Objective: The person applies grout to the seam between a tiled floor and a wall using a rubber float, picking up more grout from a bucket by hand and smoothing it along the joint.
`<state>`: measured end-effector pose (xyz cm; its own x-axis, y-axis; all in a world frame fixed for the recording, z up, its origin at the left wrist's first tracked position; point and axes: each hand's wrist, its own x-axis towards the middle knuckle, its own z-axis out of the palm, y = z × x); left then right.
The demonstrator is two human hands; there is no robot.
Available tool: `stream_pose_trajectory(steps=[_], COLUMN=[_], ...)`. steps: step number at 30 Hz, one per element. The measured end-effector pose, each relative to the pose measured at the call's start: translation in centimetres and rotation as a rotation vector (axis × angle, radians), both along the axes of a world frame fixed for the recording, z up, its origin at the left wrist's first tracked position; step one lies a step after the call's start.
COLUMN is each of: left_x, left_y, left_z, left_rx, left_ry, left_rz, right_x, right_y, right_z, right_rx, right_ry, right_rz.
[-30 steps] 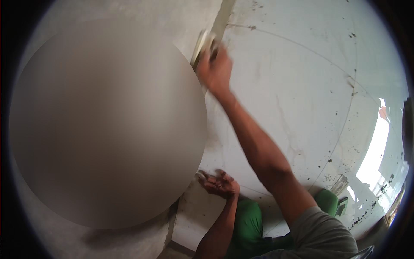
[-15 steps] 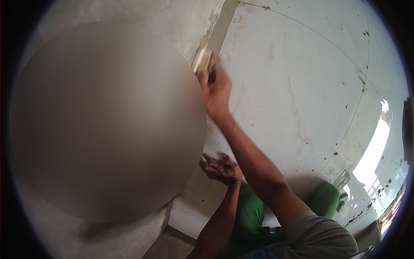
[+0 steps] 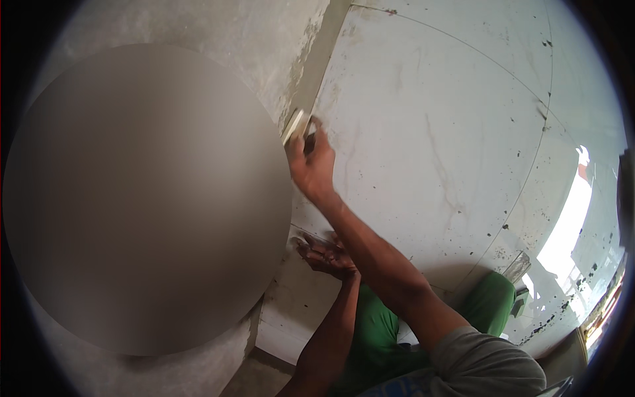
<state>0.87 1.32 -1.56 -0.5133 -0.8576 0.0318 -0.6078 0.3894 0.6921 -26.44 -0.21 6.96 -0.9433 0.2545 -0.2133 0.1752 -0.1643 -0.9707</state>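
My right hand point(image 3: 313, 161) is closed on a pale, flat, straight-edged tool point(image 3: 294, 127) held at the grey cement strip point(image 3: 316, 61) between the rough concrete surface point(image 3: 251, 33) and the large whitish tiles point(image 3: 423, 99). Lower down, my left hand point(image 3: 325, 257) is held open with curled, separated fingers near the tiles' left edge, partly behind my right forearm. Its palm and fingers look dirty; I see nothing clearly held in it. A large blurred disc hides much of the left half of the view.
My knees in green trousers point(image 3: 486, 308) are at the bottom. Small pieces point(image 3: 518, 268) of grey material lie by the right knee. The tiles carry dark specks and cracks or veins, with a bright glossy reflection point(image 3: 565, 218) at the right. A dark object point(image 3: 624, 198) is at the far right rim.
My right hand has moved down along the cement strip toward me with the tool still in it. My left hand has risen slightly and is now partly covered by the right forearm.
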Motion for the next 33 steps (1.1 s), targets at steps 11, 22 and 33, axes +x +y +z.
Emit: stream_pose_trajectory(steps=[11,22,33], left_x=[2.3,6.7,3.4], left_y=[-2.1,-4.5,-0.3], left_z=[-0.4,-8.0,-3.2], left_rx=[0.939,1.453,0.504], left_ry=[0.771,1.017,0.136], left_rz=[0.297,0.138,-0.105], right_x=[-1.4,-4.9,10.0], right_y=[-0.3,0.8,-4.1], right_z=[1.1,-0.2,0.8], right_rx=[0.043,0.139,0.014], right_ry=[0.124,0.094,-0.051], right_rz=[-0.088,-0.038,0.080])
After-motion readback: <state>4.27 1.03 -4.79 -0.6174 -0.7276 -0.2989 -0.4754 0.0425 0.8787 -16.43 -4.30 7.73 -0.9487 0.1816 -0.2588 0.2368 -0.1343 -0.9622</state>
